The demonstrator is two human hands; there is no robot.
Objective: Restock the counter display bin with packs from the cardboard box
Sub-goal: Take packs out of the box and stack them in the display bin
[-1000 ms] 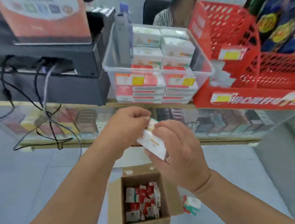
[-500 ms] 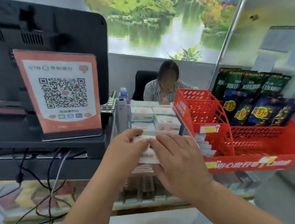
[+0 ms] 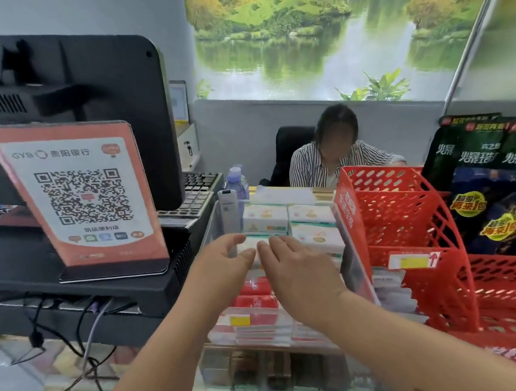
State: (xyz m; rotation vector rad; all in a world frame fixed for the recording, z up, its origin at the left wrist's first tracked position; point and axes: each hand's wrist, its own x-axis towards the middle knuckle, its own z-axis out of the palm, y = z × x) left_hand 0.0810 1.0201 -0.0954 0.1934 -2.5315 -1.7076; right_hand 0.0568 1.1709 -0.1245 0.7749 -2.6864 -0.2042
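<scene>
Packs (image 3: 265, 222) in bin (image 3: 221, 220), QR sign (image 3: 79, 192) "GYB"

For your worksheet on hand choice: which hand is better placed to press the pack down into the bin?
Probably the right hand: it lies over the clear bin, palm down above the pack. The left hand sits at the pack's left edge, steadying it.

Grey wall (image 3: 80, 2), lake-scene mural (image 3: 320, 35) (green, sunlit).

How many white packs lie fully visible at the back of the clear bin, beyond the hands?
3: white pack back left, back right, one in front of that. Left hand and right hand may hide more.
</scene>
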